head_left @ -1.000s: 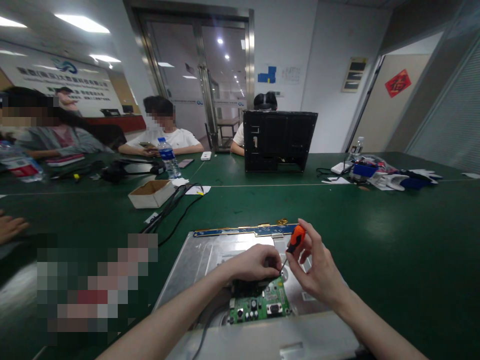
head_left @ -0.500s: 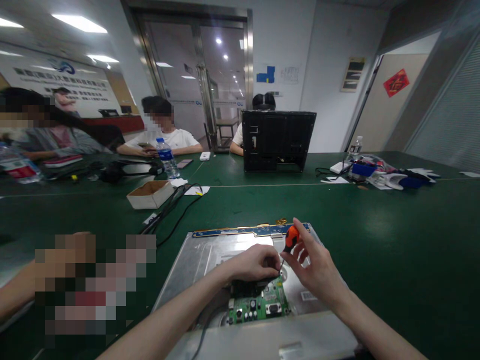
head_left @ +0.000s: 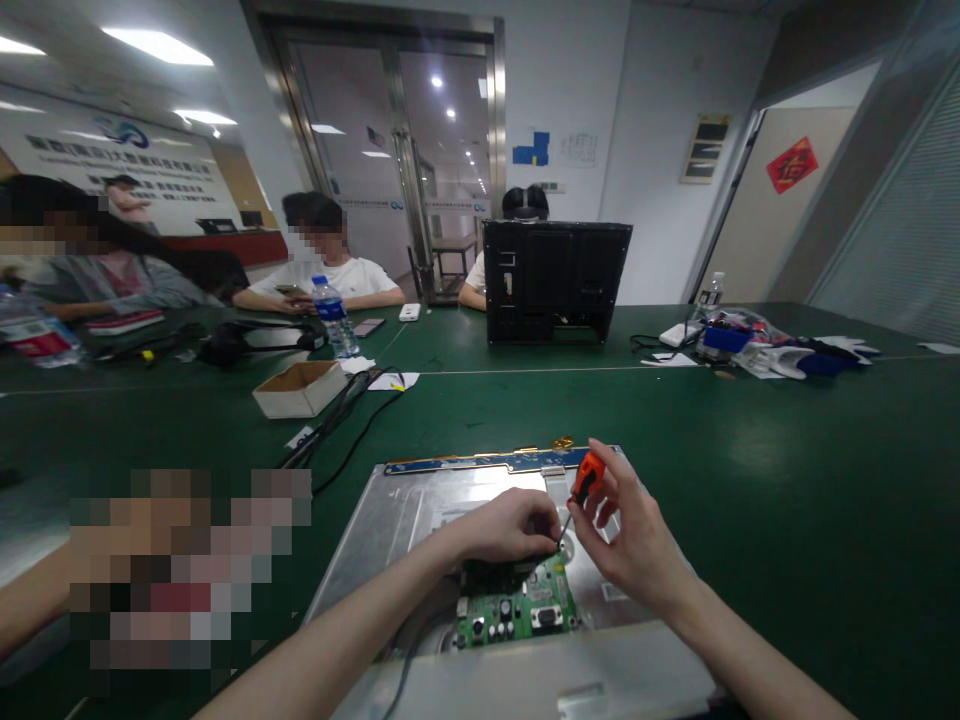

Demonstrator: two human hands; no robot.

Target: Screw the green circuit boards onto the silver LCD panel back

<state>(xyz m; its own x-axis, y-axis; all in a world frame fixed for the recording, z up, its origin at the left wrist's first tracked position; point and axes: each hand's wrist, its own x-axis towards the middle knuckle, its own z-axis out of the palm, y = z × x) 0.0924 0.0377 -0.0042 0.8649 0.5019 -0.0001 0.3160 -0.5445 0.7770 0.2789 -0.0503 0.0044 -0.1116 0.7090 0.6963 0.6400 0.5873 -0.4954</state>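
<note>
In my right hand is a small screwdriver with an orange and black handle, gripped by the fingertips and leaning slightly right. Its thin shaft points down to the upper right edge of a green circuit board. Beside the screwdriver's tip, my left hand is closed in a pinch over that edge; what its fingers hold is hidden. The board lies on a silver metal display panel, which has a narrow blue circuit strip along its far edge. My left hand shades part of the board.
On the green table stand an open cardboard box, black cables, a water bottle and a black monitor casing. Gloves and bags lie at the far right. A co-worker's arm rests at left; other people sit opposite.
The screwdriver handle has tilted a little to the right and turned between my right fingers. My left hand stays where it was. The co-worker's hand at left has shifted slightly.
</note>
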